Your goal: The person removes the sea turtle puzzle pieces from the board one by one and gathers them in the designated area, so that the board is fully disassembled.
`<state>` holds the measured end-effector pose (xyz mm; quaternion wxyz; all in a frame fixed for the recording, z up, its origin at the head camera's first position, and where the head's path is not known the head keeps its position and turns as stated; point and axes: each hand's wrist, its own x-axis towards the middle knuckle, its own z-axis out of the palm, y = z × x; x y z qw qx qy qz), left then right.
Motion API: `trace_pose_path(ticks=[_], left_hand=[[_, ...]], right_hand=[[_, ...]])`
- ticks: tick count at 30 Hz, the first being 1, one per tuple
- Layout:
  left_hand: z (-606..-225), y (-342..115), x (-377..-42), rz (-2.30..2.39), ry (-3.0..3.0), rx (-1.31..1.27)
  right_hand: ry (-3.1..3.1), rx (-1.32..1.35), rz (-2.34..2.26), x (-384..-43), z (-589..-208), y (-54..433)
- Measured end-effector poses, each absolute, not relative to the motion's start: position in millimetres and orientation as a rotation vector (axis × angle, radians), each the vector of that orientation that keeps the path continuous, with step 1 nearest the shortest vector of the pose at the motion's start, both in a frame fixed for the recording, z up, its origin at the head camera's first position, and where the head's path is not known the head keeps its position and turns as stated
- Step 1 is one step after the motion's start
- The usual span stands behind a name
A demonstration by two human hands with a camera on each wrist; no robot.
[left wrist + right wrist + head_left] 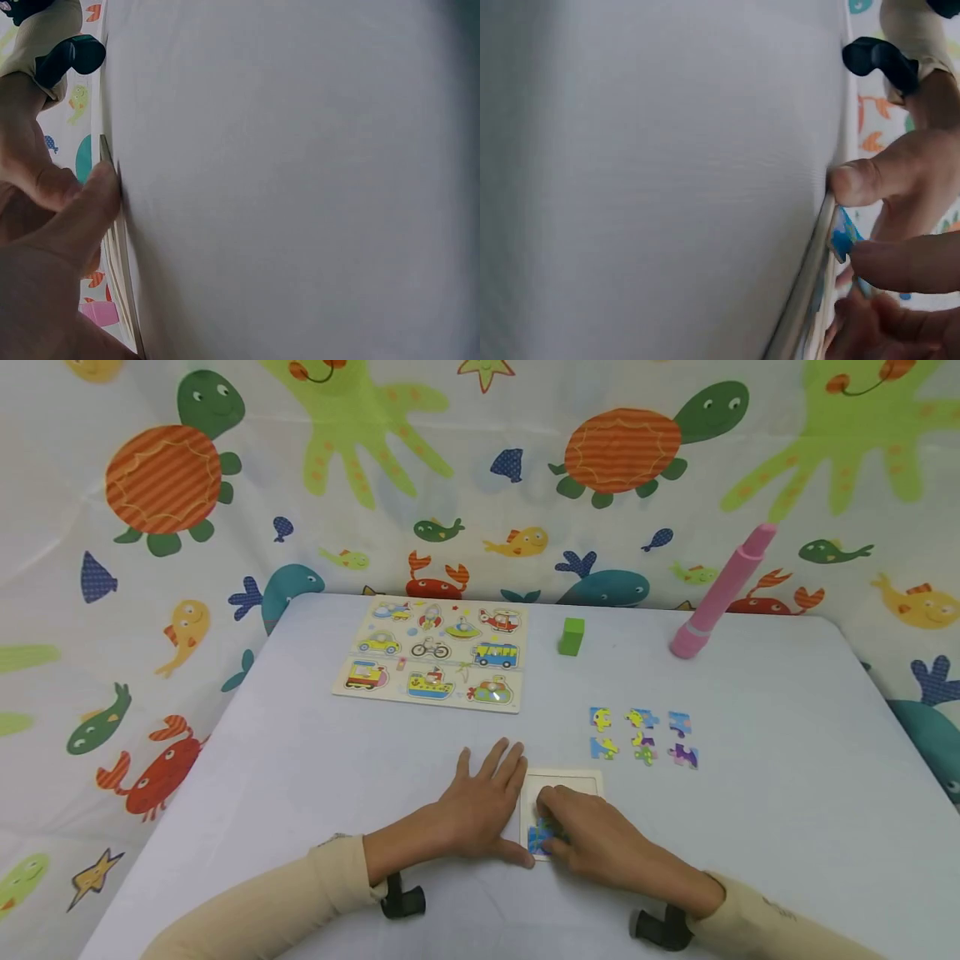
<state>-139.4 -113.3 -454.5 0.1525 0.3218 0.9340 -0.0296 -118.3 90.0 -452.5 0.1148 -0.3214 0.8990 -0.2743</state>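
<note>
A small wooden puzzle tray [562, 773] lies near the front of the table, with blue puzzle pieces [535, 840] at its lower left. My left hand [482, 806] rests flat along the tray's left side, fingers spread and straight, its thumb at the lower-left corner. Over the tray, my right hand [600, 837] has curled fingers and pinches a blue puzzle piece [841, 235], which stands tilted at the tray's edge in the right wrist view. Part of the tray is hidden under this hand. In the left wrist view, the left thumb [94, 206] lies at the tray's edge.
Several loose puzzle pieces [642, 740] lie in two rows beyond the tray to the right. Farther back are a vehicle picture board [450, 632], a green block [572, 637] and an upright pink cylinder-like object [722, 595]. A patterned cloth [480, 485] hangs behind the table.
</note>
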Motion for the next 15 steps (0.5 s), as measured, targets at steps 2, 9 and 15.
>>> trace_pose_path(ticks=[2, 9, 15], left_hand=[[-455, -113, -140, -0.081, 2.678, 0.926], [-455, -115, -140, -0.037, 2.679, 0.91], [-456, -121, -137, 0.012, 2.702, 0.901]], right_hand=[[2.581, -0.928, -0.913, -121, -452, 92], [2.593, -0.709, -1.113, -142, -435, 126], [2.688, -0.49, -1.056, -164, -443, 166]])
